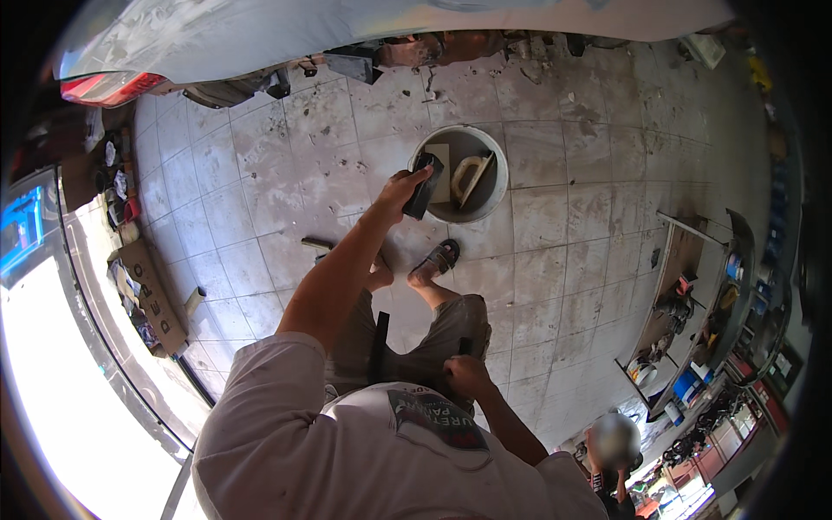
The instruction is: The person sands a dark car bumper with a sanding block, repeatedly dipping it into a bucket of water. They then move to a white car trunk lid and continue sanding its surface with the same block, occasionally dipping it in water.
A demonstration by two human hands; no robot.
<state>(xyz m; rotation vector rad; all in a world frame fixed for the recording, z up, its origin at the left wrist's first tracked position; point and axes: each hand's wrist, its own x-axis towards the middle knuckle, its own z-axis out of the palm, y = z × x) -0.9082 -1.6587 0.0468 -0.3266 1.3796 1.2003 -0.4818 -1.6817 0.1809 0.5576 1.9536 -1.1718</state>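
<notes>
My left hand (pixel 404 192) reaches far forward and is closed around a black oblong block (pixel 422 186). The block is at the left rim of a round grey bucket (pixel 497 192); whether they touch I cannot tell. Inside the bucket are a float with a pale curved handle (pixel 469 177) and a flat cream-coloured piece (pixel 439 166). My right hand (pixel 468 374) is closed by my right thigh. A short dark piece (pixel 465 347) shows just beyond its fingers; what they grip is unclear. A narrow black bar (pixel 380 343) lies against my left thigh.
Soiled floor tiles (pixel 537 286) surround my sandalled feet. A vehicle body (pixel 347 30) with a red lamp (pixel 113 88) spans the far side. On the left is a cardboard box (pixel 149 299); on the right, a rack (pixel 672 295). Behind me at right is another person (pixel 614 451).
</notes>
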